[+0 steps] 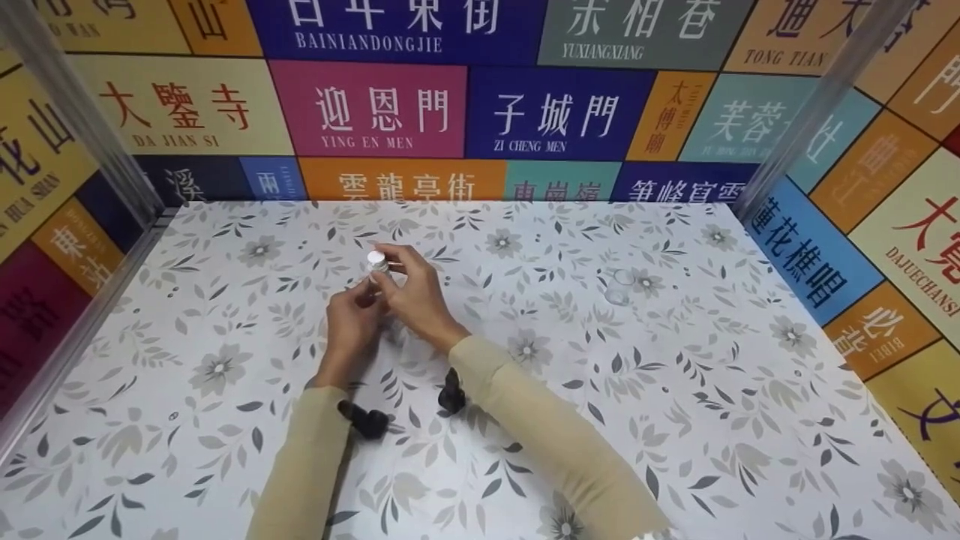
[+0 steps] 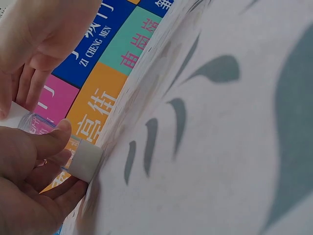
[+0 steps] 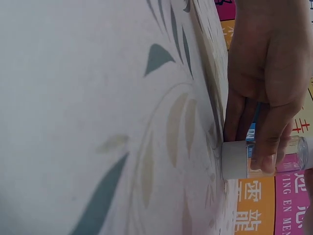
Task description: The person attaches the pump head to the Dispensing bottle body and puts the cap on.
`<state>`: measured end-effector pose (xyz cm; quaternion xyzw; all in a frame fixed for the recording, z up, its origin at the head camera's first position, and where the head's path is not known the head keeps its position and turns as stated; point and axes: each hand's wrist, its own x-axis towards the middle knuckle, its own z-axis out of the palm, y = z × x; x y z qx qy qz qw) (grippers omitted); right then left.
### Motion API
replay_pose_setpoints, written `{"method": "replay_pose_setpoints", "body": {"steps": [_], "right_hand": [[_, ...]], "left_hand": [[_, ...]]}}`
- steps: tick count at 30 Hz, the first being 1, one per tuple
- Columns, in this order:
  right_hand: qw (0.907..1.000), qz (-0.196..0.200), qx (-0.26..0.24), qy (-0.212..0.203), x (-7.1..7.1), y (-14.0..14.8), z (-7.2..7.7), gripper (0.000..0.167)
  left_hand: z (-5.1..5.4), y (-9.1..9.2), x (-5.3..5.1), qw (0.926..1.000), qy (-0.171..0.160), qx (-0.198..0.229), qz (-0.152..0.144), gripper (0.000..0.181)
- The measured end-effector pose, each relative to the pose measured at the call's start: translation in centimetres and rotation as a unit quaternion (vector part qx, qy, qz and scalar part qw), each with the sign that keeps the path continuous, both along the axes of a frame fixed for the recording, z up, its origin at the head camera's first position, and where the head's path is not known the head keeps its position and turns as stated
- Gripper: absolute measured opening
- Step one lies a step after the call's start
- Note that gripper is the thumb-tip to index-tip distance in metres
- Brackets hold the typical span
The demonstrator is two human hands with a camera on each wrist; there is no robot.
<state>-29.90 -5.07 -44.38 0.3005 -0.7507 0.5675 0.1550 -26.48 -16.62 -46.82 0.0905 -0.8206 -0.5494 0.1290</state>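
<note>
A small clear bottle (image 3: 289,149) with a white base (image 2: 85,161) and a white cap (image 1: 376,259) stands upright on the table, its base at the tabletop. Low on the clear body, my left hand (image 1: 351,321) grips it between thumb and fingers; the left wrist view shows this left hand (image 2: 29,181) close up. My right hand (image 1: 416,296) holds the bottle at the top, thumb and fingers about the white cap. In the right wrist view only a sliver of the right hand shows at the edge, beside the left hand (image 3: 269,68).
A small clear, round-rimmed piece (image 1: 619,287) lies on the floral tabletop (image 1: 675,420) to the right. Black wrist-worn devices (image 1: 366,420) show by both forearms. Panels with printed signs (image 1: 367,109) wall in the table at the back and sides.
</note>
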Motion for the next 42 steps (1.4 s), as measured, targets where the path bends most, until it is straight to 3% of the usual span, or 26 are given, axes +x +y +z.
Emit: {"method": "replay_pose_setpoints", "body": {"steps": [8, 14, 22, 32, 38, 42], "right_hand": [[0.9999, -0.001, -0.005, -0.009, 0.01, 0.10, 0.21, 0.038], [0.9999, -0.006, -0.008, 0.004, -0.05, -0.01, 0.32, 0.034], [1.0000, -0.001, -0.001, 0.005, -0.04, -0.03, 0.05, 0.033], [0.9999, -0.005, 0.011, -0.002, 0.00, 0.22, 0.00, 0.037], [0.9999, -0.012, 0.005, -0.006, 0.08, 0.09, 0.05, 0.041], [0.9999, -0.011, 0.005, 0.001, 0.10, -0.05, 0.25, 0.040]], "left_hand": [[0.08, -0.01, 0.09, 0.9999, -0.005, 0.006, -0.009, 0.040], [-0.19, -0.03, -0.05, 0.9993, 0.025, -0.026, 0.011, 0.038], [-0.26, -0.08, -0.17, 0.9988, 0.042, -0.023, 0.006, 0.028], [-0.25, 0.06, -0.04, 0.9994, 0.034, -0.008, 0.006, 0.032], [-0.28, 0.04, 0.07, 0.9999, 0.011, 0.009, 0.004, 0.035], [-0.21, 0.05, 0.11, 0.9997, 0.022, -0.004, 0.007, 0.038]]}}
